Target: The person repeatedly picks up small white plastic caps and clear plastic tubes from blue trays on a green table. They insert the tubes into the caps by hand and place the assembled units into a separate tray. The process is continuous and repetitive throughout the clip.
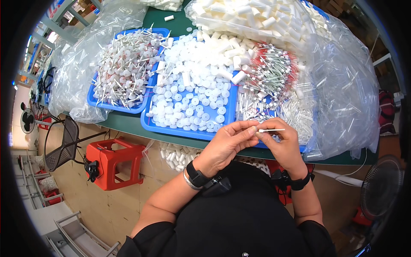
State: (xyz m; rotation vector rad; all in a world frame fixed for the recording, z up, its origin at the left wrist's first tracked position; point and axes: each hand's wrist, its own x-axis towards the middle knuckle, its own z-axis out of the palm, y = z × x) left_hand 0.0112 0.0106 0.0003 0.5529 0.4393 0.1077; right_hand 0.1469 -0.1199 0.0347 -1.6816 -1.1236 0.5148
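My left hand and my right hand meet over the front edge of the right-hand tray. Between their fingertips lies a thin white rod with a thicker white end. The right fingers pinch it, and the left thumb and forefinger close on the thick end. Just beyond is a heap of thin white sticks beside a bundle of red-wired pieces. Left of these, a blue tray holds translucent discs and white foam cylinders. Another blue tray is piled with rods bearing discs.
Clear plastic bags bulge at the right, with more plastic at the left. A large bag of white cylinders lies at the back. Beside the green table stand a red stool, a mesh chair and a fan.
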